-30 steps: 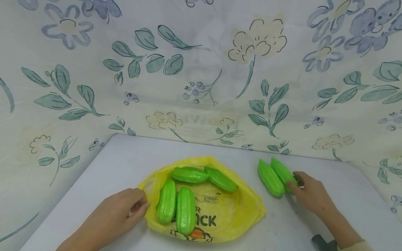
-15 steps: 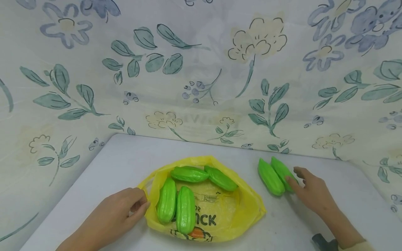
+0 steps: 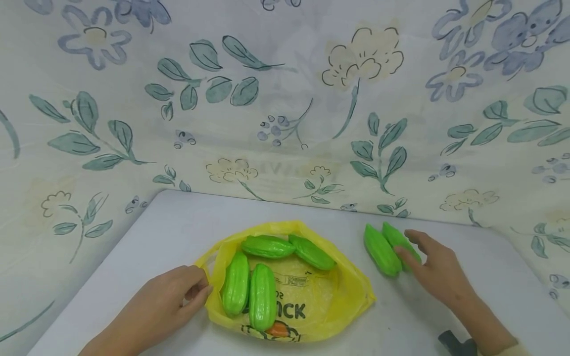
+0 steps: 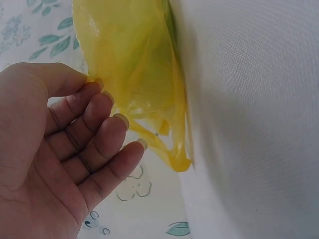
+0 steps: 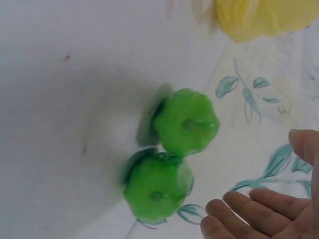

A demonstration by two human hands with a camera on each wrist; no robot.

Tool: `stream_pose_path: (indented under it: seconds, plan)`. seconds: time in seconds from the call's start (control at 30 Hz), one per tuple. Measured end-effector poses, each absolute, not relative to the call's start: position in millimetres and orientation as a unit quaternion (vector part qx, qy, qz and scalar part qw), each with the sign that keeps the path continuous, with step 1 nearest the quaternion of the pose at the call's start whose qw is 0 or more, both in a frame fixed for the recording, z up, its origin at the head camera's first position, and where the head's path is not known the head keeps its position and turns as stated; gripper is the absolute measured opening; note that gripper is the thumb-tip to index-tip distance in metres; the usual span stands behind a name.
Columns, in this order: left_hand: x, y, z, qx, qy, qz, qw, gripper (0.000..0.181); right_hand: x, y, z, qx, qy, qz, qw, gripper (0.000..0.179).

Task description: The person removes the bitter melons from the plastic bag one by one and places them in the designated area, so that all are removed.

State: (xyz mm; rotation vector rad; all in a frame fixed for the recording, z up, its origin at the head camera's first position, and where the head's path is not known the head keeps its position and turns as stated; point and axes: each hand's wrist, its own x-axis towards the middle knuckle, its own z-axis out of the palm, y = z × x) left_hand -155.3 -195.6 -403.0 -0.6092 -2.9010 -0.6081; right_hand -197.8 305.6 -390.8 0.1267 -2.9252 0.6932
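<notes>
The right hand (image 3: 435, 269) has shifted slightly left. The left hand (image 3: 158, 299) pinches a thin yellow plastic bag (image 3: 354, 296) containing four glossy, ribbed gourds (image 3: 263, 296). Two tapered gourds (image 3: 381, 251) lie just left of the right hand, fingers parted, unloaded.

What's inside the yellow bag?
Four green gourds. They cover the bag beneath them and part of its print; whether anything else lies under them can't be seen.

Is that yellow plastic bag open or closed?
Open: the yellow plastic bag has its mouth spread wide, and four ridged green gourds are visible inside.
</notes>
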Motion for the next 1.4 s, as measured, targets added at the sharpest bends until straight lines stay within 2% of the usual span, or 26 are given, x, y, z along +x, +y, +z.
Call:
stream_pose_path:
  seconds: [0.33, 0.57, 0.77, 1.0, 1.4]
  plan:
    - [-155, -195, -403, -0.199, -0.958, -0.198, 0.056, 0.023, -182, 277, -374, 0.074, -0.969, 0.229, 0.062, 0.068]
    - [-154, -196, -404, -0.213, -0.954, -0.197, 0.081, 0.026, -167, 257, -363, 0.107, -0.963, 0.237, 0.069, 0.066]
    - [-154, -196, -403, -0.208, -0.956, -0.196, 0.070, 0.025, -156, 240, -357, 0.129, -0.965, 0.223, 0.055, 0.069]
    - [-154, -195, -402, -0.205, -0.957, -0.196, 0.060, 0.023, -145, 216, -353, 0.166, -0.963, 0.208, 0.041, 0.064]
    - [-152, -196, -402, -0.212, -0.953, -0.203, 0.073, 0.025, -146, 171, -360, 0.290, -0.932, 0.218, 0.005, 0.062]
